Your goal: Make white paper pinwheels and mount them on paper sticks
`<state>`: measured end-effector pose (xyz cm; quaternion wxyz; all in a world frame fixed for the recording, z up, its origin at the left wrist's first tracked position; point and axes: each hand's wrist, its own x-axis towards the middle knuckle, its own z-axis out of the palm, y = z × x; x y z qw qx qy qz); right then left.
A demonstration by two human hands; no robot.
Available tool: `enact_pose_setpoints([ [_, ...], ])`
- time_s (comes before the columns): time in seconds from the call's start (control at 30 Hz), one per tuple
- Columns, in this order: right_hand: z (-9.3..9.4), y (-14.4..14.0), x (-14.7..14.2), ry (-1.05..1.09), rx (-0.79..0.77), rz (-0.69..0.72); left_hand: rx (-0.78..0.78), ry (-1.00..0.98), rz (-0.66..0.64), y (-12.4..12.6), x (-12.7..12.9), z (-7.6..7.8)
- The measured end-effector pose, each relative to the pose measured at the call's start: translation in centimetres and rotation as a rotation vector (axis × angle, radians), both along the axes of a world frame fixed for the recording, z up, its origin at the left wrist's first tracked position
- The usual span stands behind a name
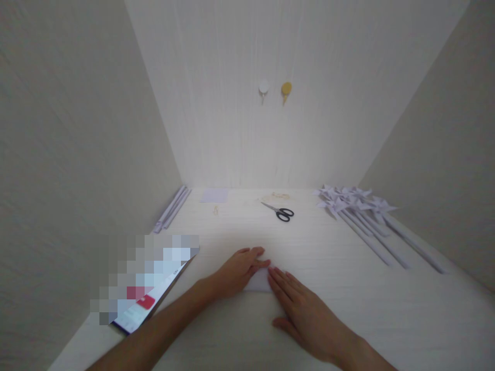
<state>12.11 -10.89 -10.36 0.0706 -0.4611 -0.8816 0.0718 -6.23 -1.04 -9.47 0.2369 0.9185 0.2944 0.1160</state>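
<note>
A small piece of pale paper [258, 282] lies on the table between my hands, partly covered by them. My left hand [244, 268] rests on its upper left part, fingers bent and thumb pointing right toward the other hand. On the paper's right edge, my right hand [299, 304] lies flat with its fingers stretched out and its thumb apart. The fingertips of both hands nearly meet at the top of the paper. Whether the paper is folded cannot be made out.
Black-handled scissors [283, 213] lie beyond my hands. Several paper pinwheels [348, 201] on paper sticks are at the right. Rolled paper sticks [172, 208], a paper square [215, 195] and a phone or tablet [154, 296] are at the left. Walls enclose the table; two hooks [286, 90] hang behind.
</note>
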Motion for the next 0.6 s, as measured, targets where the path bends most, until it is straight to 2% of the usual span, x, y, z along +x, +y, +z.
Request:
enact_pose_setpoints([
  [0.17, 0.7, 0.1, 0.1, 0.049, -0.106, 0.05, -0.074, -0.034, -0.051, 0.8, -0.4, 0.1],
  [0.33, 1.6, -0.3, -2.0, 0.018, -0.2, -0.082, -0.064, -0.035, -0.056, 1.0, -0.5, -0.1],
  [0.43, 1.6, -0.5, -3.8, 0.01, -0.235, -0.151, -0.087, -0.053, -0.061, 0.9, -0.5, -0.2],
  [0.6, 1.2, -0.6, -5.2, 0.047, -0.239, -0.149, -0.129, -0.074, -0.064, 0.9, -0.4, 0.2],
])
